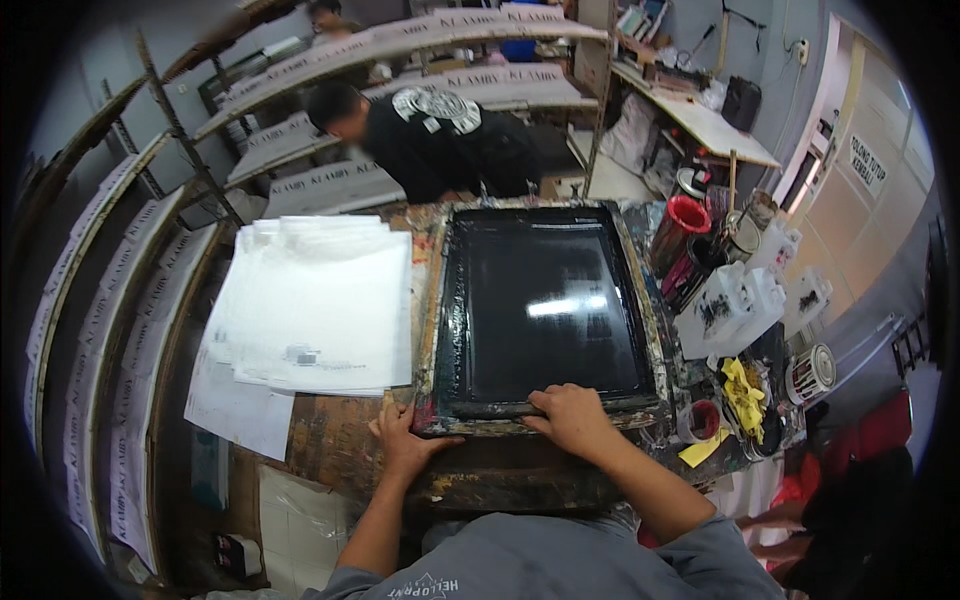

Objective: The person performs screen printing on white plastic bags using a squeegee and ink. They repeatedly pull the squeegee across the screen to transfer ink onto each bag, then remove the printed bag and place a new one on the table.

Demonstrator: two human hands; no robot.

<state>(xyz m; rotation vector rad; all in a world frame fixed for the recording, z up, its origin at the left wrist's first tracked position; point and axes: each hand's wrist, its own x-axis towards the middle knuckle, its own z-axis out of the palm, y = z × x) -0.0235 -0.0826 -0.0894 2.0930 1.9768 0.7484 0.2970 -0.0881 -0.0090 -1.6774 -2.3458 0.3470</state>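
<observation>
Black-coated rectangular screen (545, 345) in an ink-stained, seemingly wooden frame (430, 330) lies on the paint-marked wooden worktop (340, 435), just beyond the fingers. Left hand (405, 450): spread open at near-left corner. Right hand (575, 420): curled at near rim; grip unclear. Likely stiff, slick where inked; hold by the rim.

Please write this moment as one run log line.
left hand: at near-left corner of screen frame; right hand: on its near edge; white sheets: stacked to its left
</observation>
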